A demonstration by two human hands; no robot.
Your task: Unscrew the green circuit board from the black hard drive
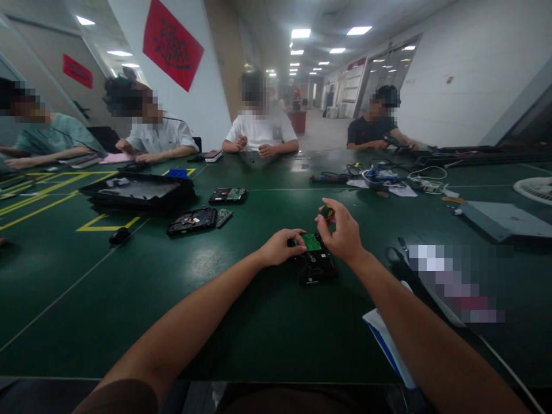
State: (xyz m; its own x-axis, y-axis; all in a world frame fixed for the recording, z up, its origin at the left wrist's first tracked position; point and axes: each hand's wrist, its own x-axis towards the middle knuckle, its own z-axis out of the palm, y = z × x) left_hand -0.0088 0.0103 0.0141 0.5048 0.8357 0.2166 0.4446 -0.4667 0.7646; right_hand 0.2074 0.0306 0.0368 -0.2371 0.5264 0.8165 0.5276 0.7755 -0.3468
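the left hand [282, 246] is nearly closed, thumb and fingers curled over the left edge of a black drive [318, 269] with a green circuit board [311, 242] on its far part. the right hand [342, 233] is closed too, thumb and fingertips around a green-and-yellow tool [328, 211] held above the drive's right side; whether its tip touches the drive i cannot tell. the drive lies flat on the green table [241, 322], in front of the person and between the two forearms.

beyond the left hand lie a second drive [192, 222], a small circuit board [224, 217] just beside it, and a third drive [228, 195] farther back. to their left stands a shallow black tray [149, 196], with a few pale scraps [117, 182] toward its left end, too blurred to name. a black mouse [119, 236] sits in front of it, near the yellow tape [97, 229] on the tabletop.

on the right are tangled cables [382, 173], a flat grey metal case [504, 221] and a round white grille [535, 188] at the edge of view. four people sit across the table, and a red paper [172, 46] hangs on a white pillar [207, 103] behind them.
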